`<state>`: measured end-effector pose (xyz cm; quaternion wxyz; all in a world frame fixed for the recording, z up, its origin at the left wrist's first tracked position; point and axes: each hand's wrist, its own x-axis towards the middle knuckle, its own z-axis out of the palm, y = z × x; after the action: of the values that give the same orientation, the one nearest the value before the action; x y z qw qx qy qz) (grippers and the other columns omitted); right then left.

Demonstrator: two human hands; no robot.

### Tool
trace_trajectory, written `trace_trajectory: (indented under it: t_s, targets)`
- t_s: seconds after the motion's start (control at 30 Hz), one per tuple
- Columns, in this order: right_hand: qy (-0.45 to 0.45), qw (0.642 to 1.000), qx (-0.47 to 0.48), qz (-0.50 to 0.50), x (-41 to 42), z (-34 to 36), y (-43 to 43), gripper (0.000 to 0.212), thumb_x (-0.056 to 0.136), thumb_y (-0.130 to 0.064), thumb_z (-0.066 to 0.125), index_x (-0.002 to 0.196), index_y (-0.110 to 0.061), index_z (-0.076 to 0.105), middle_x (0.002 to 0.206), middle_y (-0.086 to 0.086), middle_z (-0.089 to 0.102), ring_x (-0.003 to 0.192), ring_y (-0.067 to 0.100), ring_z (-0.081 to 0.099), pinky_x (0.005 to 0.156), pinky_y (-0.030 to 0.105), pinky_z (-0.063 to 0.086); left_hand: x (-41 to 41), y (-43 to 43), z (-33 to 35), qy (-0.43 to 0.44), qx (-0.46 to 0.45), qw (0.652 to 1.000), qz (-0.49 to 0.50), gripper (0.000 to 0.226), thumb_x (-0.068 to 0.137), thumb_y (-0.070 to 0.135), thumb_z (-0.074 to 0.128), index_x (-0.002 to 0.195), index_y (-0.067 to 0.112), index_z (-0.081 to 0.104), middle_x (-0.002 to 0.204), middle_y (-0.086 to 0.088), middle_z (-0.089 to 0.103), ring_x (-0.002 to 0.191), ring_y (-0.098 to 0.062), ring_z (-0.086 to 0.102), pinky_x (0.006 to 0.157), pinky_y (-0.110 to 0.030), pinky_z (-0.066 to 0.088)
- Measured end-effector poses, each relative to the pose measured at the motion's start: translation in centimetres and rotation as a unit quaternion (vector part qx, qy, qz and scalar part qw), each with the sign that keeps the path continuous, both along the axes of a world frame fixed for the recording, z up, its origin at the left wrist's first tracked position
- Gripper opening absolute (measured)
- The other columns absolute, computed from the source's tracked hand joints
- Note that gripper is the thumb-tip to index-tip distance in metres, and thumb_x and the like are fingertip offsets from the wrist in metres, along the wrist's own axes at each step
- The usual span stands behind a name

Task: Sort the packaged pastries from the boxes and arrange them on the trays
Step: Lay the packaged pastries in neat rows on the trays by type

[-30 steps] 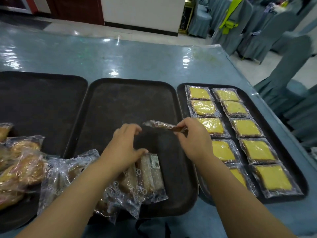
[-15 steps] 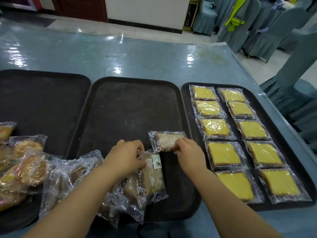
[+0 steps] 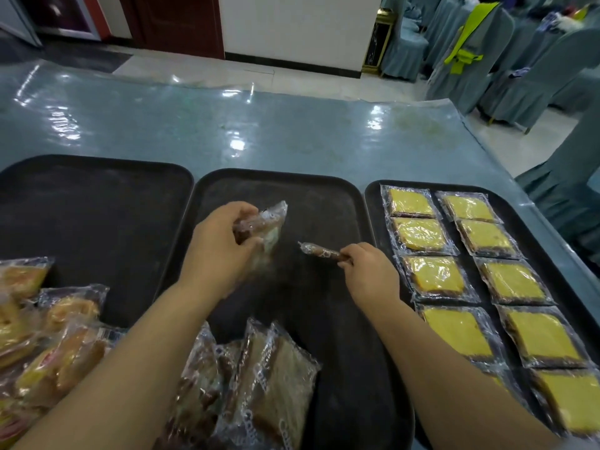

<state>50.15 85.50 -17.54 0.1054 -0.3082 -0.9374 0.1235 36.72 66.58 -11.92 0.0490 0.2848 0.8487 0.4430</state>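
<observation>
My left hand grips a clear-wrapped brown pastry above the middle black tray. My right hand pinches another wrapped brown pastry by its end, seen edge-on over the same tray. A heap of wrapped brown pastries lies at the tray's near edge. The right tray holds yellow square pastries in two neat columns. Golden wrapped pastries are piled on the near part of the left tray.
The trays sit side by side on a blue table covered in glossy plastic. Chairs with blue covers stand beyond the right edge. A tiled floor and a dark red door lie past the far edge.
Both hands rose from the near heap toward the tray's middle. My left hand picked up a pastry from the heap; my right hand turned its pastry edge-on and carried it farther out.
</observation>
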Motion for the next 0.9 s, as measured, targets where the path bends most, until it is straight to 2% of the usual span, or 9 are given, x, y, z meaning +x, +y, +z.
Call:
trace_trajectory:
  t_s: [0.1, 0.17, 0.23, 0.37, 0.43, 0.5, 0.6, 0.7, 0.9]
  targets:
    - [0.003, 1.0, 0.02, 0.014, -1.1, -0.4, 0.1, 0.017, 0.087, -0.017, 0.061, 0.102, -0.012, 0.068, 0.101, 0.004, 0.064, 0.092, 0.026, 0.057, 0.072, 0.034, 0.047, -2.1, 0.3, -1.7, 0.158, -0.058, 0.985, -0.035, 0.026, 0.076, 0.003, 0.071, 0.1, 0.012, 0.065, 0.098, 0.0, 0.059, 0.086, -0.014, 0.056, 0.075, -0.022, 0.044]
    - [-0.013, 1.0, 0.018, 0.021, -1.5, -0.9, 0.0, 0.016, 0.086, -0.014, 0.062, 0.1, -0.011, 0.068, 0.102, 0.004, 0.064, 0.093, 0.027, 0.057, 0.072, 0.034, 0.046, -3.2, 0.2, -3.7, 0.188, -0.104, 0.974, -0.07, 0.024, 0.071, -0.003, 0.071, 0.092, 0.007, 0.068, 0.092, -0.007, 0.061, 0.081, -0.025, 0.059, 0.071, -0.032, 0.047]
    - [-0.033, 0.999, 0.009, 0.025, -1.5, -1.4, -0.1, 0.016, 0.084, -0.011, 0.061, 0.099, -0.011, 0.067, 0.104, 0.005, 0.063, 0.095, 0.027, 0.057, 0.072, 0.033, 0.044, -3.6, 0.1, -5.5, 0.145, -0.172, 0.967, -0.119, 0.024, 0.068, 0.003, 0.075, 0.09, 0.012, 0.07, 0.089, -0.005, 0.062, 0.084, -0.028, 0.06, 0.075, -0.033, 0.046]
    - [-0.084, 0.996, 0.005, 0.039, -0.9, -2.0, -0.7, 0.023, 0.084, -0.007, 0.058, 0.106, -0.014, 0.064, 0.11, 0.003, 0.06, 0.099, 0.026, 0.056, 0.075, 0.032, 0.044, -3.1, -1.0, -7.8, 0.0, -0.256, 0.949, -0.183, 0.031, 0.072, 0.04, 0.077, 0.095, 0.021, 0.068, 0.093, 0.011, 0.056, 0.093, -0.01, 0.054, 0.087, -0.029, 0.047]
    - [-0.108, 0.992, -0.003, 0.065, -0.4, -2.4, -1.2, 0.037, 0.085, -0.01, 0.058, 0.122, -0.017, 0.057, 0.12, 0.002, 0.056, 0.108, 0.024, 0.053, 0.084, 0.032, 0.045, -2.8, -1.7, -8.5, 0.031, -0.24, 0.957, -0.16, 0.031, 0.077, 0.05, 0.068, 0.096, 0.025, 0.069, 0.101, 0.012, 0.058, 0.103, -0.013, 0.052, 0.093, -0.033, 0.045]
    - [-0.135, 0.986, -0.042, 0.086, 0.0, -2.6, -2.1, 0.049, 0.09, -0.024, 0.057, 0.137, -0.021, 0.045, 0.138, 0.003, 0.043, 0.126, 0.023, 0.041, 0.099, 0.032, 0.04, -2.6, -2.3, -8.7, 0.068, -0.258, 0.953, -0.144, 0.031, 0.084, 0.051, 0.059, 0.106, 0.031, 0.068, 0.124, 0.008, 0.053, 0.122, -0.019, 0.04, 0.105, -0.034, 0.034]
    - [-0.209, 0.969, -0.084, 0.107, 0.2, -3.1, -3.5, 0.06, 0.093, -0.049, 0.047, 0.147, -0.034, 0.024, 0.155, 0.007, 0.013, 0.143, 0.028, 0.01, 0.116, 0.04, 0.021, -2.4, -3.0, -9.3, 0.03, -0.35, 0.92, -0.176, 0.047, 0.088, 0.059, 0.044, 0.131, 0.041, 0.049, 0.152, 0.009, 0.024, 0.141, -0.023, 0.01, 0.116, -0.039, 0.019]
    - [-0.25, 0.958, -0.083, 0.115, -0.1, -3.5, -3.9, 0.067, 0.093, -0.059, 0.037, 0.15, -0.038, 0.009, 0.157, 0.011, -0.008, 0.145, 0.03, -0.01, 0.119, 0.044, 0.003, -2.7, -3.1, -9.9, 0.001, -0.387, 0.9, -0.198, 0.059, 0.088, 0.064, 0.037, 0.142, 0.042, 0.03, 0.157, 0.011, 0.003, 0.144, -0.024, -0.008, 0.117, -0.046, 0.013]
    - [-0.254, 0.959, -0.066, 0.111, -1.9, -4.4, -2.5, 0.072, 0.09, -0.067, 0.031, 0.149, -0.039, 0.0, 0.156, 0.014, -0.016, 0.143, 0.031, -0.02, 0.118, 0.045, -0.007, -4.1, -1.0, -9.7, 0.011, -0.416, 0.886, -0.205, 0.066, 0.09, 0.064, 0.033, 0.148, 0.041, 0.01, 0.157, 0.005, -0.016, 0.143, -0.028, -0.018, 0.117, -0.044, 0.001]
